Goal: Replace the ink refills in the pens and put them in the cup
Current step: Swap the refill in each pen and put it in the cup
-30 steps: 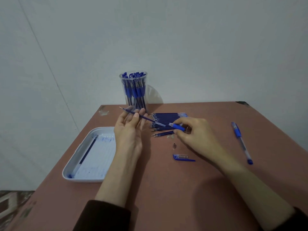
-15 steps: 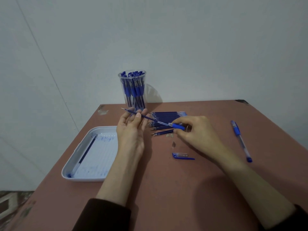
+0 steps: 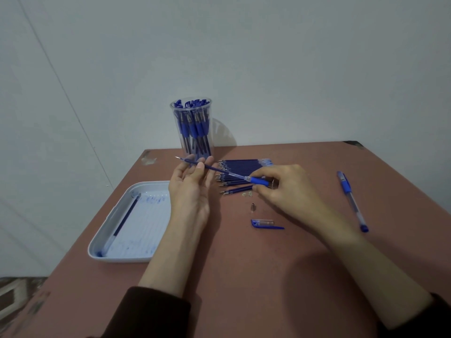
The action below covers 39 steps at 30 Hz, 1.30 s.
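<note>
— What has the right hand (image 3: 288, 189) got?
— It pinches the blue grip of a pen barrel (image 3: 260, 181), fingers curled; a refill (image 3: 210, 167) sticks out toward the far left.
— And the left hand (image 3: 190, 191)?
— Palm up, fingers straight, the refill lying across its fingertips.
— Where is the cup (image 3: 192, 132)?
— Just beyond those fingertips, full of pens. Spare refills (image 3: 244, 167) lie between the hands, the cap (image 3: 266, 223) nearer.
</note>
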### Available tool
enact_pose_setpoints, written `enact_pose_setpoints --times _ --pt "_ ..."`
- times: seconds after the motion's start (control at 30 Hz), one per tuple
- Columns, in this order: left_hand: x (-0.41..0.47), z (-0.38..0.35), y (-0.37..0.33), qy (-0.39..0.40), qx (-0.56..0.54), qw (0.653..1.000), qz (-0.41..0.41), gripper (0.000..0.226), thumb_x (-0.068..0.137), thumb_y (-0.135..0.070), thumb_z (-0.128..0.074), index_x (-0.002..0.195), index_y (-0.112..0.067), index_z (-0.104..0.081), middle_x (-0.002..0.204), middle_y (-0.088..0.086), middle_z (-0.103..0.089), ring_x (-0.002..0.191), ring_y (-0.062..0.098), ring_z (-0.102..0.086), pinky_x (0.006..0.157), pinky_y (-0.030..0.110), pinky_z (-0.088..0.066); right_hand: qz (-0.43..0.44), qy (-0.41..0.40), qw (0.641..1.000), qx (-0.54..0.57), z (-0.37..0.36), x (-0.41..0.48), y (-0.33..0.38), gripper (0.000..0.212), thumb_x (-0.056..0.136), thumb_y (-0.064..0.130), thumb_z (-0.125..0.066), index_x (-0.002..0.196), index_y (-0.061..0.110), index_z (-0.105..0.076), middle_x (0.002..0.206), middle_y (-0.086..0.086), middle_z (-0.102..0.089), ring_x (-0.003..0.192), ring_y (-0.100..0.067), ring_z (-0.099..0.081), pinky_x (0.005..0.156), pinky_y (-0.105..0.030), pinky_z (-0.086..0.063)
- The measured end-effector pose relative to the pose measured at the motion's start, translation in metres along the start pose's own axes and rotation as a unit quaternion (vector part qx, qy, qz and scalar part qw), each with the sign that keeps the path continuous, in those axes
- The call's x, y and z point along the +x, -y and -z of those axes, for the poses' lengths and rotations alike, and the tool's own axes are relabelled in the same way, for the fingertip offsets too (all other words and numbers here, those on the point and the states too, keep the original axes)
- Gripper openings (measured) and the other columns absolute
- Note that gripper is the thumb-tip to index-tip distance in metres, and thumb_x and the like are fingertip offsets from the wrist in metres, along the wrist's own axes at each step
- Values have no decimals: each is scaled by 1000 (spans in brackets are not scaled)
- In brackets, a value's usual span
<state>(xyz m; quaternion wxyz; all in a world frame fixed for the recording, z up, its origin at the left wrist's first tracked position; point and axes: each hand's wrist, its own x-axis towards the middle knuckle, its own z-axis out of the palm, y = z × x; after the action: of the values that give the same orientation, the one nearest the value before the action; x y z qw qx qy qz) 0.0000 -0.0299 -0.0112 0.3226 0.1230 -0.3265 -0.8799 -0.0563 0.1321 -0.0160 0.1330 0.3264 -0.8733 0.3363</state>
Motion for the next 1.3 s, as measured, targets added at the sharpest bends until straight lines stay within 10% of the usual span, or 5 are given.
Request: enact_pose_setpoints --times 0.57,0.73,0.97,1.03,1.3 --pt "-16 2 18 194 318 928 23 18 80 -4 -71 94 -16 -73 102 11 -72 102 26 -67 88 41 -54 -69 -18 966 249 2 3 5 11 84 18 -69 88 28 -72 61 6 -59 54 -7 -49 59 -28 -43" --pt "-17 6 15 264 590 759 -76 16 81 -21 -74 97 -24 -73 88 -9 -72 82 3 -65 80 17 -50 -144 -27 908 393 16 5 11 10 89 14 -64 92 19 -72 66 -7 -62 56 -15 -50 59 -33 -42" --pt "-19 8 16 308 679 661 -88 15 80 -29 -75 94 -28 -75 83 -12 -69 75 -8 -59 68 3 -43 -147 -24 906 397 15 4 10 10 89 15 -64 92 20 -72 66 -6 -63 56 -15 -49 61 -36 -40" --pt "-16 9 16 304 666 674 -100 9 81 -23 -74 88 -27 -76 78 -13 -69 70 -7 -58 66 5 -42 -136 -25 913 384 14 4 10 10 89 14 -63 91 20 -71 65 -6 -62 56 -15 -48 59 -35 -40" --pt "-11 3 6 137 258 956 31 13 84 -2 -65 93 -9 -69 82 4 -72 76 12 -67 72 18 -54 -73 -27 966 245 2 3 4 11 82 21 -71 82 32 -71 62 6 -57 58 -10 -48 63 -36 -49"
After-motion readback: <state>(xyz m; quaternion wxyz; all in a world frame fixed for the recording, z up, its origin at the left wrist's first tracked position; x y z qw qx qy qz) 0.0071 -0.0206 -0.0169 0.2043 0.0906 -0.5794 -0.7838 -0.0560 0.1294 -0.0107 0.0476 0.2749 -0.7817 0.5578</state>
